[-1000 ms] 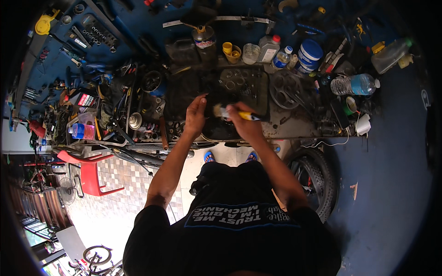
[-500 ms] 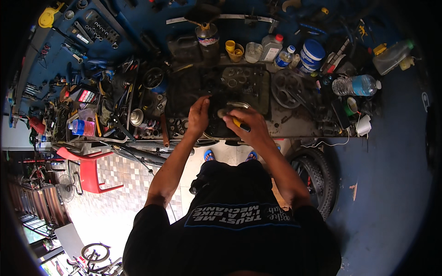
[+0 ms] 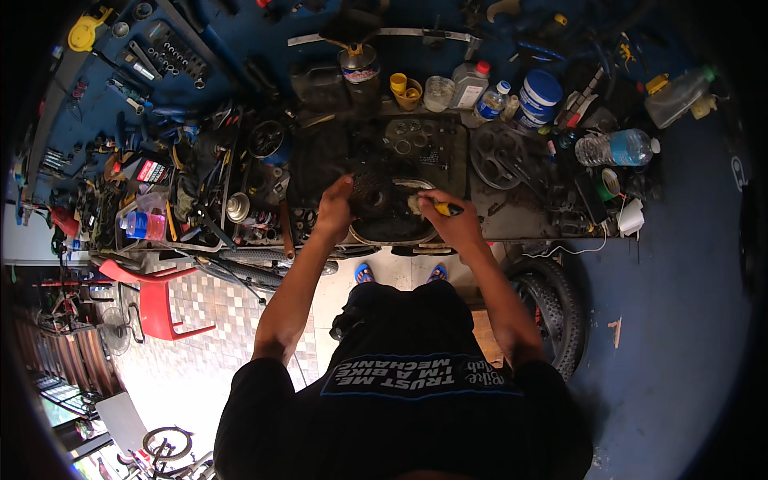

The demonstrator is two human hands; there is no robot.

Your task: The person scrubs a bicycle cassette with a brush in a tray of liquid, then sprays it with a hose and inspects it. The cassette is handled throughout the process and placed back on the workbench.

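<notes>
Two hands at a dark round basin [image 3: 384,234] on the workbench [image 3: 528,216]; one dark toothed cog cluster [image 3: 370,192] lying in the basin, steadied by the left hand [image 3: 334,210], fingers curled narrowly on its left edge; right hand [image 3: 454,218] with fingers wrapped round one yellow-handled brush [image 3: 432,208], its pale bristle end at the cluster's right side; basin contents otherwise too dark to tell; one dark tray [image 3: 416,144] behind the basin, holding several loose rings and small parts; one clear water bottle [image 3: 618,147] lying on its side at right, partly filled; one white tub with blue lid [image 3: 539,94]; one small yellow cup [image 3: 405,90]; one clear jar [image 3: 438,93]; one red plastic chair [image 3: 156,300] on the tiled floor at left; since the earlier frame the left hand sits lower on the cluster and the right hand has drawn the brush slightly rightward
</notes>
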